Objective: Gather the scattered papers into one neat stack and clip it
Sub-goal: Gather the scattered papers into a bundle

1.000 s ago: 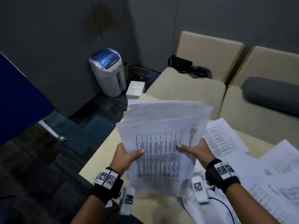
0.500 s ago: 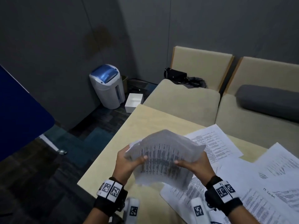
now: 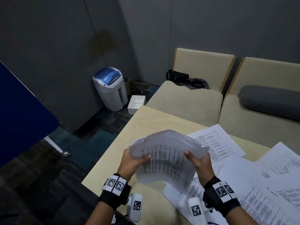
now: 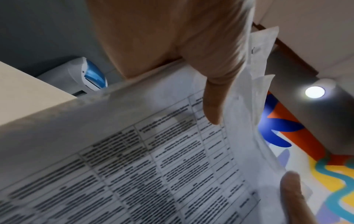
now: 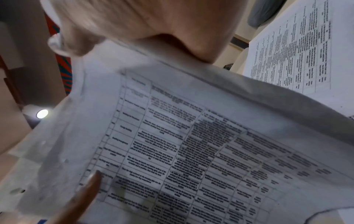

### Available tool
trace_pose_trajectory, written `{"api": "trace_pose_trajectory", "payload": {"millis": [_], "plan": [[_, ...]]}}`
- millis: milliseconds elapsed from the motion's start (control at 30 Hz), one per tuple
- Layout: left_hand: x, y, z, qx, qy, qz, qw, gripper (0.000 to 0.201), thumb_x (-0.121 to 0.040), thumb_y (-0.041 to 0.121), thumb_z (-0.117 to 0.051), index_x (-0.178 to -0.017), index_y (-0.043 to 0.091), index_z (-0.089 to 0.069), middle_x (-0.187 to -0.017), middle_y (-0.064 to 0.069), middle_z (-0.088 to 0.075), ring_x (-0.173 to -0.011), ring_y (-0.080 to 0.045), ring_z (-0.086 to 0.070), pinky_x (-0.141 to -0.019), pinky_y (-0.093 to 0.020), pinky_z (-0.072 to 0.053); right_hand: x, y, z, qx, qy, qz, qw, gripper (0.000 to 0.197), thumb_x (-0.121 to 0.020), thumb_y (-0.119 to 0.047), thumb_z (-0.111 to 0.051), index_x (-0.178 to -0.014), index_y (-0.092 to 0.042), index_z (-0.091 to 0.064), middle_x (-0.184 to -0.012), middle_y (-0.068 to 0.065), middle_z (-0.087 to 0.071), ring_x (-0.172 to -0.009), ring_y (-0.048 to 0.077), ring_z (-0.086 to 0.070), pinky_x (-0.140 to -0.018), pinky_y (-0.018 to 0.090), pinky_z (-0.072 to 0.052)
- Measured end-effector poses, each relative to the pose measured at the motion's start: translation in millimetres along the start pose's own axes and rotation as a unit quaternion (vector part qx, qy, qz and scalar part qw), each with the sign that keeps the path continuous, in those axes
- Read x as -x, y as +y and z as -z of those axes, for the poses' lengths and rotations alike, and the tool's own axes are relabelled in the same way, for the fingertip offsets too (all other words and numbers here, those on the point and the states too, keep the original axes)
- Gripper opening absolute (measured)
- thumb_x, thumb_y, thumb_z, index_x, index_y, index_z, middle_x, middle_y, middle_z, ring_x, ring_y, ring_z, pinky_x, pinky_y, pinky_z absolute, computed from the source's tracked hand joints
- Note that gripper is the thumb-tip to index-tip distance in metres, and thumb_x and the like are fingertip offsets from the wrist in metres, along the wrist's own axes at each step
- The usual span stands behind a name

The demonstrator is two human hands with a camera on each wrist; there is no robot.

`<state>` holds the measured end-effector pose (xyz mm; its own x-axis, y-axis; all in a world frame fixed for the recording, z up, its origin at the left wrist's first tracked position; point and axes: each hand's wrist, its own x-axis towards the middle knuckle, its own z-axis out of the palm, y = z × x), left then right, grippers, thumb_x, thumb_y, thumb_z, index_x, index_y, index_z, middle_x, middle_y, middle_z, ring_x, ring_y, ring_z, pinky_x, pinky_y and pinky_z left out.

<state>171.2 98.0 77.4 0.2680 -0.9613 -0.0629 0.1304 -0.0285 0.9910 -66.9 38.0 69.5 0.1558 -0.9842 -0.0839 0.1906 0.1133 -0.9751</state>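
Observation:
A bundle of printed papers (image 3: 167,158) is held just above the near left part of the beige table (image 3: 146,125), bowed upward in the middle. My left hand (image 3: 134,161) grips its left edge, thumb on the printed face. My right hand (image 3: 198,161) grips the right edge the same way. The left wrist view shows the sheets (image 4: 153,159) fanned apart at the edge. In the right wrist view the thumb lies on the top sheet (image 5: 191,144). More loose papers (image 3: 219,142) lie scattered on the table to the right. No clip is visible.
Beige sofa seats (image 3: 186,103) with a grey cushion (image 3: 269,101) and a black bag (image 3: 178,76) stand behind the table. A white and blue bin (image 3: 110,88) and a white box (image 3: 136,104) sit on the floor at left. A blue panel (image 3: 21,114) is far left.
The bundle, held upright and flat a second ago, has come down toward the table and bowed as my hands moved closer together. The view has tilted up.

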Motion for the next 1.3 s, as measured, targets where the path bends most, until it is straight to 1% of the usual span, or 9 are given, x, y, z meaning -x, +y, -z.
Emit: {"api": "trace_pose_trajectory", "payload": {"millis": [100,233,333,467,600,767,900,1000,1300], "plan": [[0.3,3.7,-3.7,-0.01,-0.019,-0.004,1.0,0.04,-0.069,-0.003,-0.082,-0.105,0.006,-0.068,-0.095,-0.005,-0.076,-0.089,-0.017,-0.072,-0.072,-0.027,-0.056,-0.6,2.0,-3.1,-0.003,0.006,0.023,1.0,0.099,-0.061,-0.073,-0.073,-0.084,0.02,-0.048,-0.082,0.046,-0.05,-0.075,0.057,-0.055,-0.071,0.048,-0.048],[-8.2,2.0,3.2,0.003,0.025,0.015,1.0,0.059,-0.056,0.006,-0.09,-0.11,0.005,-0.065,-0.101,-0.009,-0.074,-0.097,-0.023,-0.07,-0.077,-0.033,-0.057,-2.4,-10.7,-5.4,0.036,-0.026,0.008,0.999,0.046,-0.063,-0.037,-0.086,-0.073,0.001,-0.062,-0.069,0.017,-0.067,-0.067,0.033,-0.065,-0.073,0.033,-0.048],[-7.9,5.8,-3.0,-0.039,0.011,-0.011,0.999,0.042,-0.063,-0.006,-0.085,-0.101,-0.001,-0.067,-0.093,-0.008,-0.07,-0.088,-0.018,-0.068,-0.072,-0.03,-0.055,-1.9,-10.5,-3.4,0.089,-0.056,-0.004,0.994,0.04,-0.06,-0.016,-0.089,-0.092,-0.006,-0.068,-0.089,0.014,-0.074,-0.089,0.031,-0.071,-0.08,0.037,-0.056],[-9.0,9.1,-10.7,-0.039,0.037,-0.035,0.998,0.044,-0.067,-0.008,-0.082,-0.107,-0.007,-0.064,-0.096,-0.01,-0.07,-0.089,-0.019,-0.068,-0.075,-0.031,-0.058,-1.2,-17.2,-6.1,0.09,-0.032,-0.023,0.995,0.038,-0.068,0.002,-0.083,-0.091,-0.018,-0.061,-0.082,-0.005,-0.073,-0.079,0.006,-0.07,-0.079,0.025,-0.056],[-9.8,6.3,-7.3,-0.009,0.055,-0.028,0.998,0.043,-0.07,-0.009,-0.079,-0.108,-0.01,-0.061,-0.096,-0.012,-0.069,-0.09,-0.024,-0.065,-0.069,-0.024,-0.055,-5.4,-11.3,-10.7,0.126,-0.055,-0.016,0.99,0.025,-0.069,0.001,-0.083,-0.086,-0.014,-0.072,-0.078,-0.004,-0.077,-0.078,0.01,-0.073,-0.072,0.024,-0.054],[-7.2,20.5,-12.9,0.013,0.087,-0.105,0.991,0.058,-0.072,0.043,-0.074,-0.102,-0.004,-0.059,-0.09,-0.014,-0.067,-0.081,-0.013,-0.063,-0.071,-0.017,-0.05,-5.2,-8.1,-12.5,0.119,-0.04,-0.017,0.992,0.023,-0.07,-0.004,-0.083,-0.084,-0.018,-0.073,-0.077,-0.006,-0.076,-0.076,0.009,-0.073,-0.069,0.022,-0.053],[-13.9,22.7,-25.7,-0.069,0.168,-0.119,0.976,0.027,-0.078,0.018,-0.079,-0.081,-0.001,-0.06,-0.071,0.001,-0.058,-0.062,-0.004,-0.053,-0.06,-0.018,-0.044,-3.6,-6.0,-17.4,0.105,-0.025,-0.026,0.994,0.03,-0.067,-0.011,-0.087,-0.087,-0.016,-0.064,-0.082,-0.005,-0.073,-0.076,0.008,-0.071,-0.077,0.027,-0.056],[-17.9,23.5,-24.9,-0.028,0.168,-0.12,0.978,0.036,-0.079,0.036,-0.074,-0.076,0.003,-0.061,-0.066,0.006,-0.054,-0.062,-0.005,-0.049,-0.06,-0.017,-0.042,0.2,-15.4,-23.5,0.094,-0.028,-0.027,0.995,0.026,-0.069,-0.004,-0.084,-0.08,-0.016,-0.063,-0.074,-0.005,-0.072,-0.07,-0.001,-0.07,-0.079,0.025,-0.058],[-25.3,31.6,-26.5,-0.043,0.208,-0.111,0.971,0.028,-0.079,0.02,-0.078,-0.074,-0.001,-0.06,-0.064,0.002,-0.057,-0.055,-0.001,-0.053,-0.055,-0.011,-0.043,-3.2,-5.8,-21.4,0.076,-0.033,-0.02,0.996,0.038,-0.064,-0.013,-0.088,-0.096,-0.003,-0.07,-0.09,0.01,-0.076,-0.088,0.024,-0.074,-0.083,0.036,-0.057]]}}
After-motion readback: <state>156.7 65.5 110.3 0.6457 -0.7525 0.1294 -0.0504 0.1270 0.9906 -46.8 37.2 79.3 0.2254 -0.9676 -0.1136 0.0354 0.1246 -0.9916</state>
